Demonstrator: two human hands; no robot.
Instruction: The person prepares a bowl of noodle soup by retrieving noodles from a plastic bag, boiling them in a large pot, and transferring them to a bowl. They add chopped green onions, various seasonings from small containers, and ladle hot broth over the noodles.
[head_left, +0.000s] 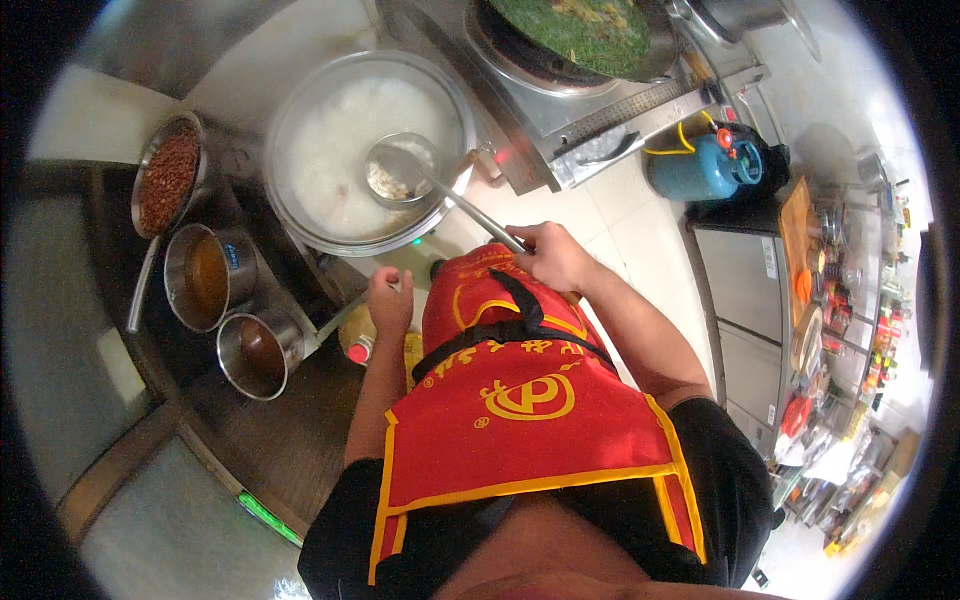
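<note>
My right hand (551, 256) grips the metal handle of a long ladle or strainer (401, 171). Its round bowl is over the large steel pot (279, 217) and holds pale pieces, blurred by steam. White, cloudy liquid or foam (330, 165) fills the pot; whether the bowl dips into it is hard to tell. Just below the pot's near rim, my left hand (391, 300) is loosely curled, with nothing visible in it. It is apart from the pot.
Left of the pot stand a steel pan of reddish-brown bits (169, 176) and two steel pots with brown contents (204, 277) (262, 352). A wok of greens (585, 34) sits on the stove at upper right. Beyond is a blue gas cylinder (694, 169). A capped bottle (360, 341) stands below my left hand.
</note>
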